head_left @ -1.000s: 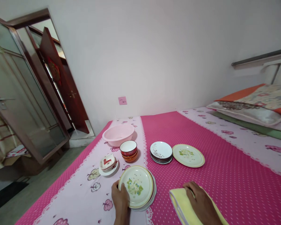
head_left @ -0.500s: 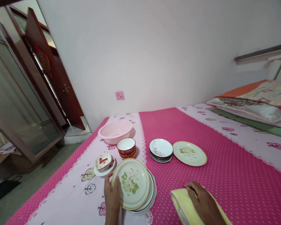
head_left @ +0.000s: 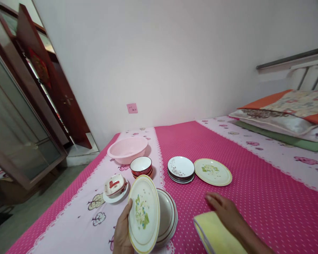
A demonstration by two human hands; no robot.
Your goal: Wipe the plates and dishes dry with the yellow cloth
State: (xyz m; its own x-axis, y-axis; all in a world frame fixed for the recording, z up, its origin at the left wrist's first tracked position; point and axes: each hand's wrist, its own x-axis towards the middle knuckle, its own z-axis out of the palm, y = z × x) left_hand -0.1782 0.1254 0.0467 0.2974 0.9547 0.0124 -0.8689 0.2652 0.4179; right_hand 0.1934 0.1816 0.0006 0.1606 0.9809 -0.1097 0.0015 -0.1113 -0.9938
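Observation:
A cream oval plate [head_left: 144,214] with a yellow rim and leaf pattern is tilted up, gripped at its left edge by my left hand [head_left: 123,225]. Behind it, a stack of plates [head_left: 166,214] with dark red rings rests on the bed. My right hand [head_left: 224,209] hovers over the folded yellow cloth [head_left: 217,231], fingers stretched forward and slightly blurred, holding nothing. Farther back, a small stack of white floral plates [head_left: 180,167] sits beside a flat oval plate [head_left: 212,171] of the same leaf pattern.
Red bowls [head_left: 141,165] are stacked before a pink basin [head_left: 127,148]. Small dishes [head_left: 115,185] lie on a white plate at the left. Folded bedding [head_left: 286,109] is at the right, against a white wall [head_left: 175,63].
My left hand has lifted the top plate off the stack and tilted it, uncovering the ringed plate below. My right hand has come off the yellow cloth and moved slightly forward.

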